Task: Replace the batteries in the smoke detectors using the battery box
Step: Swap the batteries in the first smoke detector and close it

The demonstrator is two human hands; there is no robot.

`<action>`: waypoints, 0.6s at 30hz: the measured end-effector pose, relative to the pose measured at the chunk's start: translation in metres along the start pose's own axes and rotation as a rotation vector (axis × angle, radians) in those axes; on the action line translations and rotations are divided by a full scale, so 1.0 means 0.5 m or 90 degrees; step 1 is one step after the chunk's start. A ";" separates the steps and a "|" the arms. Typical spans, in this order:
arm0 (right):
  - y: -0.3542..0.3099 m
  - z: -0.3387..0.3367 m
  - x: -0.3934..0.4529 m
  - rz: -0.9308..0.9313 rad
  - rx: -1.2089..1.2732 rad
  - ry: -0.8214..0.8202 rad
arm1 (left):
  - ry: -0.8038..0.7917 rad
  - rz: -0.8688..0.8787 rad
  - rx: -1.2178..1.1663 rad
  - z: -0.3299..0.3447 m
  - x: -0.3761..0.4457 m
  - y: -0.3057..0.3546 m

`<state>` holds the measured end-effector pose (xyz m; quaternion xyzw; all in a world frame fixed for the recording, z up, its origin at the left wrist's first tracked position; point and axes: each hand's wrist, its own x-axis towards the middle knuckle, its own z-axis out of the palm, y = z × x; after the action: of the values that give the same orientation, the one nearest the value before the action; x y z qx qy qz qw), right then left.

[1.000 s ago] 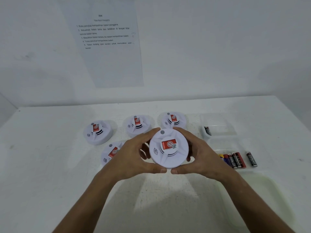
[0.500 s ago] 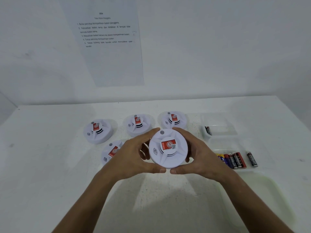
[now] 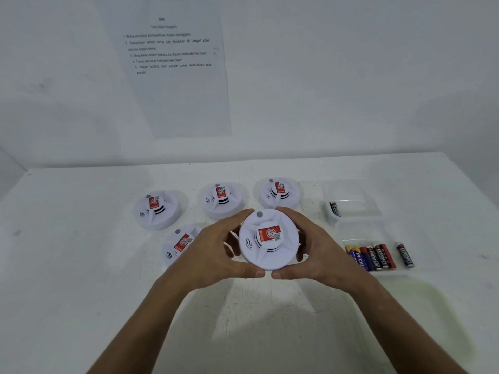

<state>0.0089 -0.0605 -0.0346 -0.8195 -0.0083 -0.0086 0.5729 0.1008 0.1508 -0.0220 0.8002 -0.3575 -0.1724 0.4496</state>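
Observation:
A round white smoke detector [image 3: 268,240] with a red label is held above the white table between both hands. My left hand [image 3: 216,252] grips its left rim and my right hand [image 3: 321,251] grips its right rim, thumbs nearly meeting below it. Three more detectors stand in a back row, the left one [image 3: 158,209], the middle one [image 3: 222,199] and the right one [image 3: 279,193]. Another detector [image 3: 179,244] lies partly behind my left hand. A clear battery box [image 3: 363,232] at right holds several batteries [image 3: 378,256].
A second clear box [image 3: 351,199] behind the first holds one battery [image 3: 334,209]. A faint pale tray [image 3: 421,314] lies at the front right of the table. A printed instruction sheet [image 3: 175,63] hangs on the white wall behind.
The held detector has turned a little in my hands, its label now more level. Both hands stay in the same place.

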 end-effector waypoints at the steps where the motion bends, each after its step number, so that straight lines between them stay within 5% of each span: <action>1: 0.005 0.001 0.001 0.004 -0.005 0.003 | 0.004 -0.003 -0.001 0.001 0.000 -0.002; 18: 0.062 0.044 0.037 0.117 -0.130 0.049 | 0.044 -0.096 0.034 0.036 0.011 -0.050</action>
<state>0.0282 -0.0505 -0.0710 -0.8700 0.0893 0.0117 0.4848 0.1043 0.1444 -0.0523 0.8422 -0.2848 -0.1682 0.4257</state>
